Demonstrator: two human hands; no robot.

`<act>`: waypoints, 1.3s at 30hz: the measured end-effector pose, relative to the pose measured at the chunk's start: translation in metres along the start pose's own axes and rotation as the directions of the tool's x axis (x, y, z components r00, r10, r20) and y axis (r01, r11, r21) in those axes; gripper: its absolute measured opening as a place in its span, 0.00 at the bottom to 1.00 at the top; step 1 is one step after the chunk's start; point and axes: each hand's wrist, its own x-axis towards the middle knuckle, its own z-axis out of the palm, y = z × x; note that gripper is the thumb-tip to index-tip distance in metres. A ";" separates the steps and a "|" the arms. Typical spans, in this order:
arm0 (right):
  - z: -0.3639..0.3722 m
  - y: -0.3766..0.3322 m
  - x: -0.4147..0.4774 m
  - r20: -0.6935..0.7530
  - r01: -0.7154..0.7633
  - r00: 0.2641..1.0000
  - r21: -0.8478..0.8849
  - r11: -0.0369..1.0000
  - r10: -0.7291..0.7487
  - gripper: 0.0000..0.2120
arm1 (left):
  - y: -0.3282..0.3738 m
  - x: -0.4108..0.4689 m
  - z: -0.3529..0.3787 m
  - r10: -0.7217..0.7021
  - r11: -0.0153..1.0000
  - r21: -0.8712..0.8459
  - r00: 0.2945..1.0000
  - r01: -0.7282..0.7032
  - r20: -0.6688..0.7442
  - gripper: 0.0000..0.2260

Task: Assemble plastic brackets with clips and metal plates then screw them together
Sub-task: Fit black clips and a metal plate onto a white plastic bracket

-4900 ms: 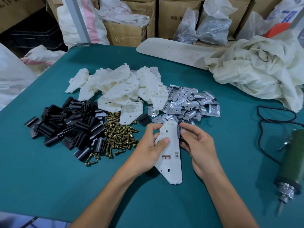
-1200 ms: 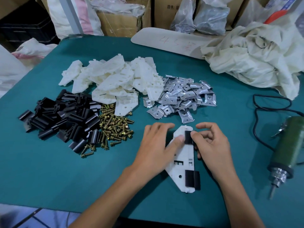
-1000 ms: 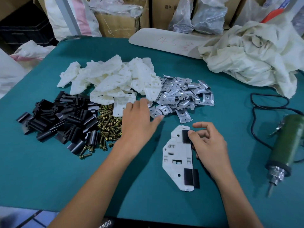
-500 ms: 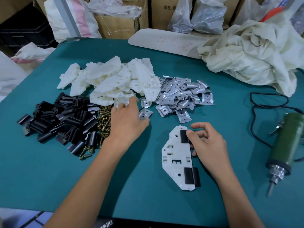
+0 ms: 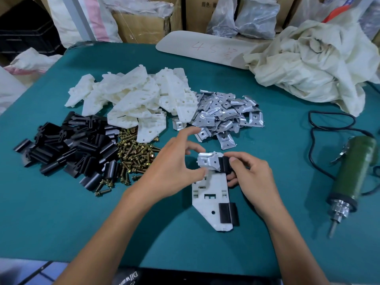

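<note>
L hand [image 5: 174, 167] at centre frame: thumb and forefinger pinch a metal plate [image 5: 207, 161] and set it on the top end of the white bracket [image 5: 211, 200]; other fingers are spread wide, prob. to keep the seat in sight. R hand [image 5: 249, 177], just at 3 o'clock of the plate, is closed narrowly on the upper black clip [image 5: 225, 164], thumb on top and fingers curled under the bracket edge. Judged purpose: pins clip and bracket so the plate can be lined up w/ the hole beneath. Plate touches the clip's left side; whether it is fully seated cannot be told.

The bracket lies flat on the green table [image 5: 61, 219], long axis 12–6 o'clock. A lower black clip [image 5: 228, 213] is already on its right edge near the 6 o'clock end.

Stock fans out beyond the hands, all within reach:
- 12 o'clock: loose metal plates [image 5: 226, 112].
- 11 o'clock: spare white brackets [image 5: 133, 99].
- 9 o'clock: brass screws [image 5: 133, 157], then black clips [image 5: 72, 145] further out.
- 3 o'clock, well apart: green electric screwdriver [image 5: 353, 173], bit toward the near edge, cord [image 5: 329, 128] looped behind. It lies untouched, so screwing is not yet begun.
- 1 o'clock, far: crumpled cloth [image 5: 314, 64].
</note>
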 end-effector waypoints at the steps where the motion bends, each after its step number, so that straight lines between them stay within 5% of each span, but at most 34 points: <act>1: 0.000 0.000 0.000 0.006 0.004 1.000 0.011 1.000 -0.004 0.13 | 0.001 0.001 0.001 0.006 1.000 -0.002 1.000 -0.006 -0.001 0.37; 17: -0.005 -0.001 0.000 0.155 -0.063 0.988 0.221 0.973 0.029 0.09 | 0.005 -0.003 0.013 0.057 0.994 -0.095 0.997 -0.061 -0.047 0.33; 21: -0.004 -0.004 -0.002 0.148 -0.093 0.988 0.360 0.928 0.042 0.12 | -0.001 -0.006 0.020 0.007 0.947 -0.320 0.997 -0.031 -0.076 0.34; 24: 0.000 -0.007 -0.004 0.142 -0.089 0.989 0.449 0.889 0.028 0.12 | -0.005 -0.009 0.025 -0.138 0.813 -0.567 0.990 0.135 0.037 0.25; 28: 0.000 -0.010 -0.005 0.148 -0.076 0.989 0.482 0.873 0.005 0.08 | -0.007 -0.013 0.024 -0.113 0.773 -0.614 0.987 0.159 0.113 0.10; 39: 0.000 -0.012 -0.009 0.178 -0.074 0.984 0.470 0.879 -0.012 0.07 | -0.009 -0.012 0.022 -0.081 0.729 -0.669 0.989 0.142 0.122 0.08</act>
